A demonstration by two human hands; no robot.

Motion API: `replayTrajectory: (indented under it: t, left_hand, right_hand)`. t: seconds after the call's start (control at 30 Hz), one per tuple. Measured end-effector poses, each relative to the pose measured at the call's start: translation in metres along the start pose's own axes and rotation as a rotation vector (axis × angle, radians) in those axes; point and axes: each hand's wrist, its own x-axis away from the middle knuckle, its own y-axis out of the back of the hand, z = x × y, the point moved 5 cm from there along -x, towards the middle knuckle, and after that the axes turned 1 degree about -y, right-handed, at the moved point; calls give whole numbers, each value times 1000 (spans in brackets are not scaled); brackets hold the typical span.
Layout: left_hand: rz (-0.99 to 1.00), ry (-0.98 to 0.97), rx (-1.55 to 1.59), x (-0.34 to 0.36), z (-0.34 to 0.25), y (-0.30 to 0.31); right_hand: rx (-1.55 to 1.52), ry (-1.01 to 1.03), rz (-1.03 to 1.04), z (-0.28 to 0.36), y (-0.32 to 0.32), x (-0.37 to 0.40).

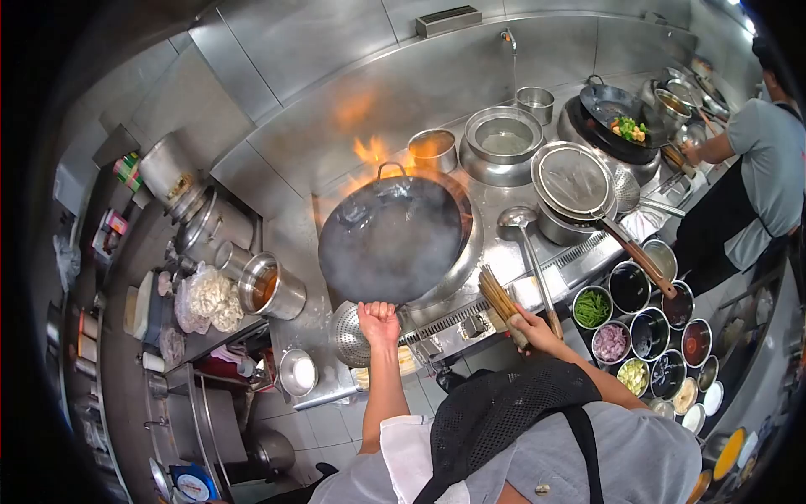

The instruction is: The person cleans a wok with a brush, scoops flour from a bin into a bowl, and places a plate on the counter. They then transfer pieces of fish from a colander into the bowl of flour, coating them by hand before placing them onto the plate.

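Looks like dark metal in the wok [388,252], slick and glossy high inside, hard to read lower down through smoke. And straight to rough, split wood, dry and matt, on the brush [499,302]! Over to shiny steel on the ladle [517,217], wood at the end. Fine wire mesh now across the strainer [575,181], brown wood along its handle [638,257]. Punched metal on the skimmer [347,338]. Gleams off the counter [504,245], smooth steel, softer off the satin wall [319,42]. Matt cloth on the grey shirt [630,445], thin, crinkled plastic on the hanging bag [65,259].
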Motion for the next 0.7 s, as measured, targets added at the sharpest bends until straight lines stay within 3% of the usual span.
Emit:
replayTrajectory:
  t: [0.07,0.2,0.53,0.63,0.7]
  left_hand:
    - [-30,-47,-55,15,-5,-4]
    - [-22,-125,-144,40,-1,-13]
    - [-17,-167,-322,67,15,-40]
    - [-25,-202,-364,73,21,-55]
    - [1,-202,-417,76,24,-63]
  right_hand:
    - [-246,28,95,15,4,11]
    - [-358,56,174,26,27,36]
    - [-336,100,256,26,75,71]
    - [-307,174,246,36,70,64]
    - [-260,112,318,46,61,57]
